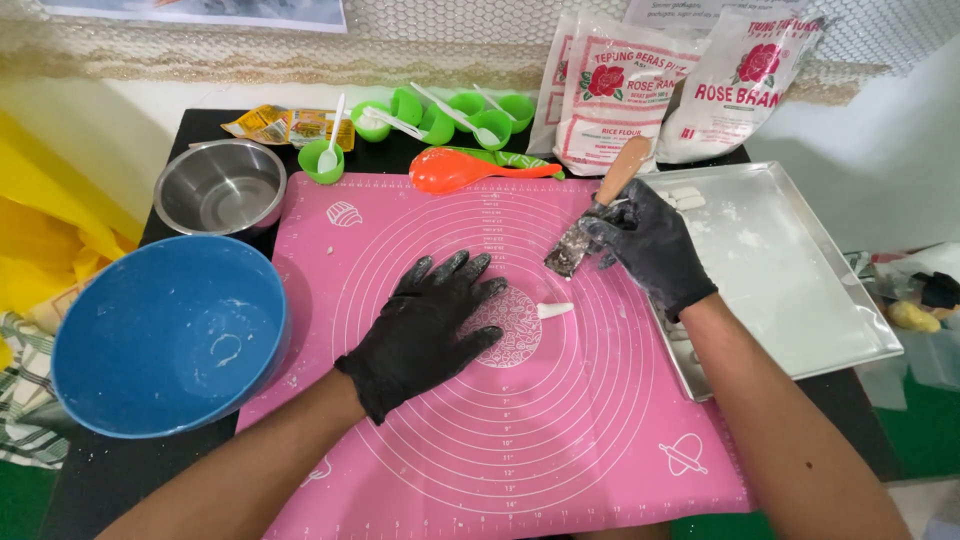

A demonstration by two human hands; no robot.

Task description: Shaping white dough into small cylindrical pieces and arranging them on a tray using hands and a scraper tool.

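- Pink silicone mat (560, 440) with printed rings covers the dark table (200, 125) closest to the camera, and both forearms reach out over it.
- Left hand (430, 325), in a black glove, lies flat and spread on the mat, palm down over a white dough roll (553, 310) whose tip pokes out to its right.
- Right hand (650, 245), also gloved in black, is closed around a wooden-handled scraper (590, 220); its floury blade tilts down toward the mat, just above and right of the dough tip.
- Beside the mat on the right sits a floured metal tray (800, 290) with a few small white pieces near its far corner.
- At the left stand a blue bowl (165, 335) and a steel bowl (220, 188).
- Farther back lie an orange spoon (470, 170), small green cups (440, 115) with white spoons, and two flour bags (660, 90).
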